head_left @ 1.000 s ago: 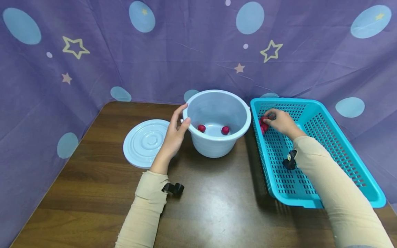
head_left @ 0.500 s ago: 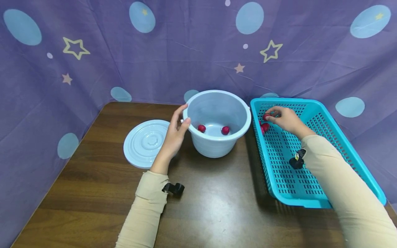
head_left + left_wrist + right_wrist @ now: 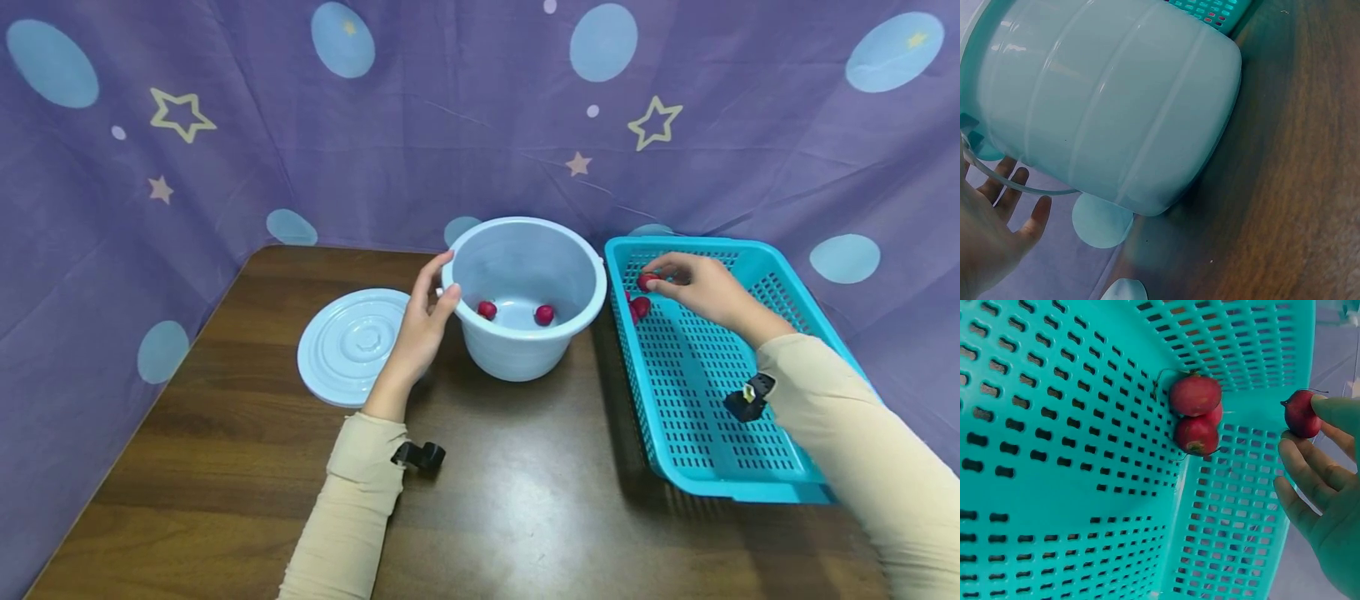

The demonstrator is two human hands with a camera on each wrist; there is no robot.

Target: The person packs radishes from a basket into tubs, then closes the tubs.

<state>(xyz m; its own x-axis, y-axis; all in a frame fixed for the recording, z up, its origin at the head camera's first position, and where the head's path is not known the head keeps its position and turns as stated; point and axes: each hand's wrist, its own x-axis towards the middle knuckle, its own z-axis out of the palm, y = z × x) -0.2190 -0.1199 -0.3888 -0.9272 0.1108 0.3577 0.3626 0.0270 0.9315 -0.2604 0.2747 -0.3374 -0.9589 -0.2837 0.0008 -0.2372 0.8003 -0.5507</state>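
My right hand (image 3: 703, 287) pinches a small red radish (image 3: 1302, 414) between thumb and fingertips, above the left back corner of a turquoise basket (image 3: 738, 493). Under it, several more radishes (image 3: 1196, 397) with thin roots huddle in that corner. To the left stands a pale blue bucket (image 3: 513, 357), upright on the table. Two radishes lie on its bottom, one of them a radish (image 3: 544, 315) to the right. My left hand (image 3: 423, 329) touches the bucket's left rim with extended thumb and fingers; in the left wrist view its fingers are spread beside the thin bail handle (image 3: 1029, 189).
A round pale blue lid (image 3: 352, 350) lies on the wooden table (image 3: 225, 467), left of the bucket and partly behind my left forearm. A purple curtain (image 3: 450, 125) hangs right behind the table. The basket stands close to the bucket's right side.
My right hand has lifted one radish off the small pile and drawn slightly right, its forearm swinging right too. My left hand and the bucket stay put.
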